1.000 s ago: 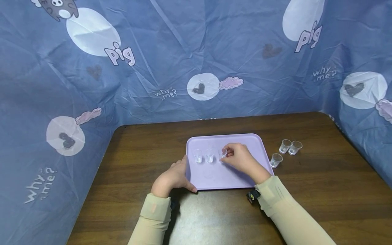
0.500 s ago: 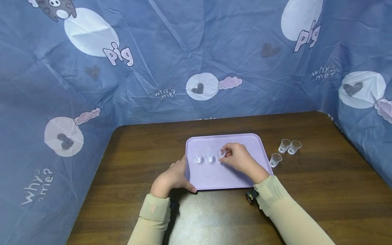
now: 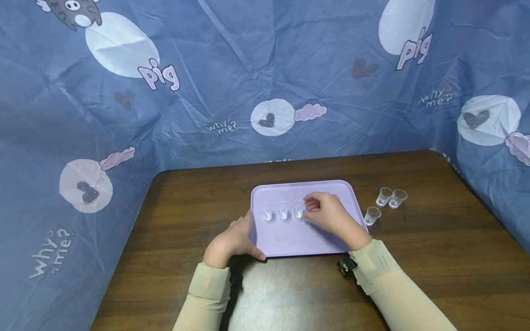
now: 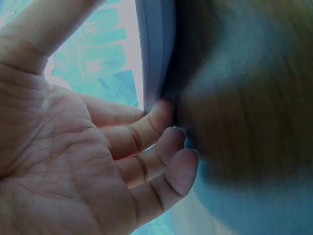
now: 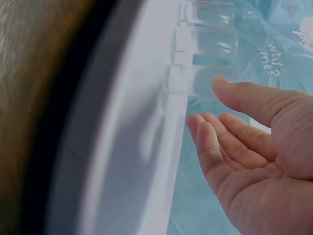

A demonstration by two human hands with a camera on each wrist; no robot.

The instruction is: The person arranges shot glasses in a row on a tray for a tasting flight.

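Observation:
A lilac tray (image 3: 306,241) lies on the wooden table, with three small clear cups standing upright in a row on it: a left cup (image 3: 267,213), a middle cup (image 3: 282,211) and a right cup (image 3: 298,210). Just to the right of that last cup is my right hand (image 3: 329,214), thumb and fingers apart and holding nothing; the right wrist view shows a gap between the thumb (image 5: 234,93) and fingers (image 5: 210,147). My left hand (image 3: 233,239) rests against the tray's left side, its thumb at the near left corner. Loosely bent fingers (image 4: 159,156) touch the tray's outer wall.
Right of the tray, three more clear cups stand on the table (image 3: 434,257): a near cup (image 3: 372,216), close to the tray's edge, and a far pair, a cup (image 3: 384,196) beside another cup (image 3: 398,199). A blue printed cloth (image 3: 232,59) hangs behind and at the sides.
My right hand has let go of the right cup in the row and drawn slightly to the right. That cup stays standing on the tray. The left hand keeps its place.

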